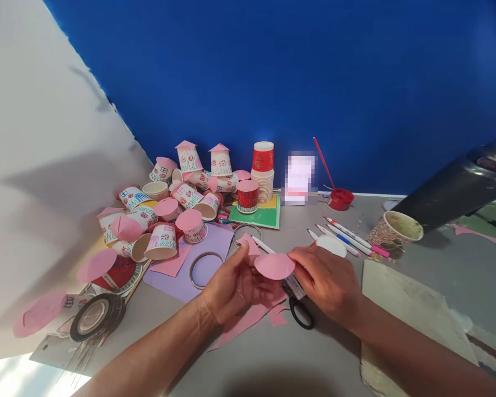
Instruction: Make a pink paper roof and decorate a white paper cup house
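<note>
Between the two hands, above the counter (198, 353): pink paper piece (275, 266), curved lower edge, long axis roughly left-right in view. Right hand (328, 278) has its right end pinched between thumb and fingers. Left hand (233, 281) is turned up, fingers loosely curled, not gripping anything visible; the piece lies just right of its fingers, can't tell if they touch. Right hand is the nearer one, already in contact; left faces the free end. Below: pink sheet (240, 328), partly hidden by the left hand, scissors handle (291, 309) near its right side. Further left, purple sheet (169, 281) with tape ring (192, 270) on it. Beyond: decorated cups (164, 241) heaped left, cup stack (262, 184) on green sheet (268, 218), markers (347, 237) past the right hand.
</note>
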The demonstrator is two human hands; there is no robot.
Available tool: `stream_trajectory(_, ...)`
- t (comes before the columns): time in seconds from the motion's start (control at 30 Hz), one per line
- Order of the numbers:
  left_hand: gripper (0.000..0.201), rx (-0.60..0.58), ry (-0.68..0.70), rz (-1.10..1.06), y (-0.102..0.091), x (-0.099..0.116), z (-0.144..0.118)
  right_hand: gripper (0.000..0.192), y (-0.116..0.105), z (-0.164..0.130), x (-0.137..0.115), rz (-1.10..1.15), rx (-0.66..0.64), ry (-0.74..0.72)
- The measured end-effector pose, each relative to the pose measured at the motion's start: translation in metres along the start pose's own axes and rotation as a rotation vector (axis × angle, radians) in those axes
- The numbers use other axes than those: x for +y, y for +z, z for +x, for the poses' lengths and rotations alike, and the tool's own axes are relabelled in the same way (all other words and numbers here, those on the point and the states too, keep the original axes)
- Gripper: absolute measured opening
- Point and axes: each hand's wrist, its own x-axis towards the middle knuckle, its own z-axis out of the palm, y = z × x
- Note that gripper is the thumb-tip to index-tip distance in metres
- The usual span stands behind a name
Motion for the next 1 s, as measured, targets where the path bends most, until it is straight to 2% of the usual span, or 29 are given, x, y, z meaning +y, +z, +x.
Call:
stream_trajectory(0.1, 0.034, 0.043, 0.07, -0.088, 0.006, 0.0, -0.006, 0.027, 0.003, -0.002, -0.003, 0.04, -0.018, -0.034)
stream_trajectory(0.17, 0.031, 0.085, 0.121, -0.055, 0.008, 0.0, -0.007, 0.028, 0.004, -0.003, -0.006, 0.133, -0.027, 0.073)
stream_trajectory(0.23, 0.035, 0.104, 0.165, -0.003, 0.01, 0.002, -0.008, 0.026, 0.003, -0.001, -0.009, 0.342, -0.069, 0.337)
stream_trajectory(0.33, 0.039, 0.119, 0.208, 0.039, 0.01, 0.003, -0.007, 0.032, -0.001, 0.006, -0.012, 0.843, -0.26, 0.821)
stream_trajectory(0.43, 0.037, 0.127, 0.202, 0.061, 0.008, 0.002, -0.006, 0.047, -0.003, 0.012, -0.013, 1.209, -0.374, 1.05)
stream_trajectory(0.53, 0.038, 0.07, 0.187, 0.036, 0.005, -0.001, -0.005, 0.048, 0.001, 0.015, -0.013, 1.372, -0.355, 1.163)
stream_trajectory(0.67, 0.043, -0.01, 0.169, 0.019, 0.002, -0.006, -0.001, 0.049, 0.004, 0.016, -0.014, 1.445, -0.316, 1.239)
stream_trajectory(0.87, 0.028, -0.015, 0.217, 0.095, -0.001, -0.012, 0.003, 0.051, 0.005, 0.017, -0.015, 1.512, -0.276, 1.302)
stream_trajectory(1.0, 0.025, 0.034, 0.26, 0.27, -0.002, -0.01, 0.003, 0.047, 0.007, 0.014, -0.018, 1.543, -0.293, 1.284)
